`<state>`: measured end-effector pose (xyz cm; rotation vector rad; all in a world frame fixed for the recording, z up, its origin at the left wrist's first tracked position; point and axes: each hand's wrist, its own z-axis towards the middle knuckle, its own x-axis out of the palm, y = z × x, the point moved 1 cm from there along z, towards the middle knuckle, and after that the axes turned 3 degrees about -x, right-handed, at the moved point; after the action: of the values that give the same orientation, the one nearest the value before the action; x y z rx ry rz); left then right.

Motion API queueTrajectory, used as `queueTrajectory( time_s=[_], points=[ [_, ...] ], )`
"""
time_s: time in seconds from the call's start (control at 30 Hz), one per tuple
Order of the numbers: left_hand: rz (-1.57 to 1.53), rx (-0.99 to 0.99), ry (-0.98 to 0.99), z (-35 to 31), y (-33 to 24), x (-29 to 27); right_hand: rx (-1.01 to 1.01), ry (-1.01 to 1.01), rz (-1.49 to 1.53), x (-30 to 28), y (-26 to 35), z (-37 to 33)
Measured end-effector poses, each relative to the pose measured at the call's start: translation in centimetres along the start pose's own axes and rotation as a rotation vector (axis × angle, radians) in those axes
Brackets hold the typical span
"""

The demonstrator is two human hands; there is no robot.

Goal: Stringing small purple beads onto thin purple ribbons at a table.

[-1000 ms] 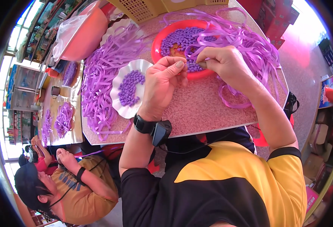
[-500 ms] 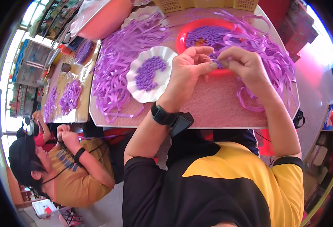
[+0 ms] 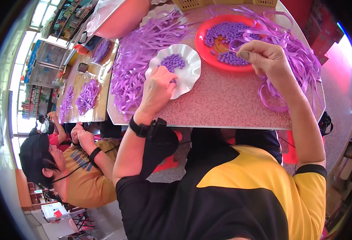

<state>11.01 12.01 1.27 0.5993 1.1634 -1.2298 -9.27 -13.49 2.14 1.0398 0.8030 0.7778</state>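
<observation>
Speckled pinkish stone-look top on the desk (image 3: pixel 224 104), rounded corners, pale edge band. Left hand (image 3: pixel 158 86) rests over the near rim of a white scalloped plate (image 3: pixel 190 70); fingers curled together down into the dish, whether pinching one piece cannot be told. Small heap of purple folded pieces (image 3: pixel 173 62) sits in that plate, just beyond the fingertips. Black wrist strap (image 3: pixel 142 129) on the left forearm. Right hand (image 3: pixel 266 60) lifted at the near edge of a red round tray (image 3: pixel 202 50); thumb and forefinger pressed shut on a thin strip end, with loose purple ribbon (image 3: pixel 280 106) looping under the wrist. More purple folded pieces in two clusters inside the red tray. Large pile of cut ribbon strips (image 3: pixel 134 68) lies left of the white plate, touching it, spilling toward the desk's left edge; another tangle of strips runs along the right side. Woven basket (image 3: pixel 192 4) at the far edge, partly cut off. Second desk (image 3: pixel 86 102) adjoins on the left, carrying smaller purple heaps. Another person (image 3: pixel 80 168) in a mustard shirt and dark cap sits lower left, hands near that desk. Beyond: shelving with colourful stock along the left, bright windows, pink-red floor at right.
</observation>
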Motion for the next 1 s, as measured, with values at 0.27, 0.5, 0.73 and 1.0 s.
queueTrajectory(
  time_s=[0.27,0.5,0.73,1.0],
  points=[
    [-0.014,0.018,-0.1,0.6,0.5,1.7,0.073,-0.013,0.009,0.2,0.3,-0.3],
    [-1.367,-0.413,-0.086,4.7,-4.4,1.9,-0.08,0.026,-0.18,0.7,1.4,-0.6],
    [-1.357,-0.34,-0.138,6.6,-8.3,3.8,-0.227,-0.039,-0.415,0.2,1.2,-0.6],
    [-1.07,-0.288,-0.182,6.3,-9.0,3.3,-0.309,-0.063,-0.54,0.2,0.5,-0.7]
  ],
)
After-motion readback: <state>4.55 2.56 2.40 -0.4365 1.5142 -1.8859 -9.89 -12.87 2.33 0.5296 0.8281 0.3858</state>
